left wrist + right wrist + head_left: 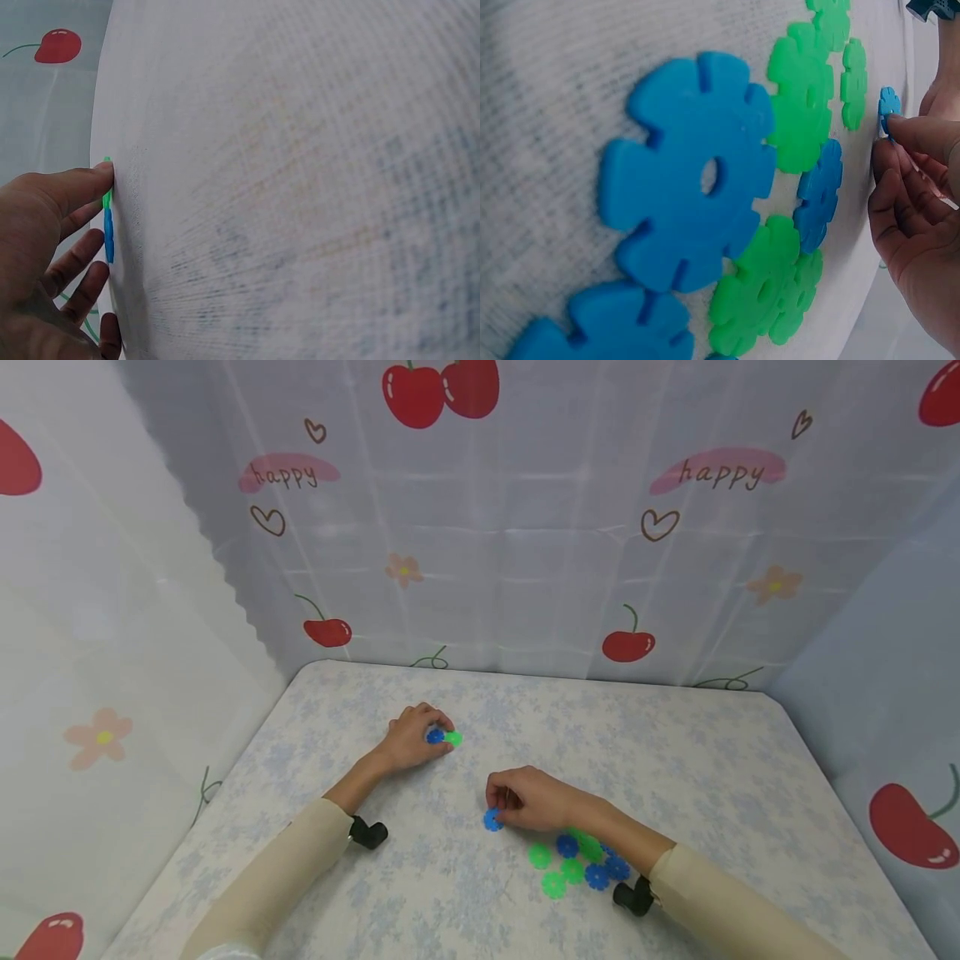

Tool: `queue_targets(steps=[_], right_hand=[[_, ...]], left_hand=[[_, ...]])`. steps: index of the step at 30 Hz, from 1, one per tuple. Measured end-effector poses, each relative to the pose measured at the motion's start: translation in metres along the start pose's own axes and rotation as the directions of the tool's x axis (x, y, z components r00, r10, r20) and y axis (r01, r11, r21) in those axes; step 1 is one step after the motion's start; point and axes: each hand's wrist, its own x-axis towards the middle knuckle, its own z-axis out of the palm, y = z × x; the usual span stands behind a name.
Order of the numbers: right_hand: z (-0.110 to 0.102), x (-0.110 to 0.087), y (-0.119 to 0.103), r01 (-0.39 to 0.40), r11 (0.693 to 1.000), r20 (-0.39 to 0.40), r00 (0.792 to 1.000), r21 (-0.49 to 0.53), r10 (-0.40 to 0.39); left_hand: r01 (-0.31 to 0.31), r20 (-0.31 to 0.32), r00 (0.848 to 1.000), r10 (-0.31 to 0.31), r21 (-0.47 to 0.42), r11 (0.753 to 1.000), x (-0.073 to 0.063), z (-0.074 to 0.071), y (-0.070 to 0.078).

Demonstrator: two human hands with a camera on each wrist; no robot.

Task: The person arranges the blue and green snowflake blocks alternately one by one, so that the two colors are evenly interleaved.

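Toward the table's back left, my left hand (409,739) holds a green notched plastic disc (454,739) between thumb and fingers. A blue disc (435,737) adjoins it under the palm; edge-on in the left wrist view the green and blue discs (109,236) look joined in one line. Nearer the middle, my right hand (538,800) pinches a single blue notched disc (492,820) at its edge, just over or on the table. The right wrist view shows thumb and finger on this blue disc (889,105), the other fingers curled.
Loose flower-shaped discs lie beneath and beside the right forearm: several green ones (553,885) and several blue ones (597,877), some overlapping. The pale patterned table (420,893) ends at a printed curtain (510,568) behind; similar sheets hang at both sides.
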Motion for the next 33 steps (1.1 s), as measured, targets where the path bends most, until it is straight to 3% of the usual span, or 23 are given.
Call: queue_targets(steps=[33], right_hand=[[-0.020, 0.037, 0.017, -0.020, 0.999, -0.078, 0.997, 0.033, 0.022]], left_hand=[[-0.004, 0.002, 1.000, 0.004, -0.008, 1.000, -0.001, 0.000, -0.001]])
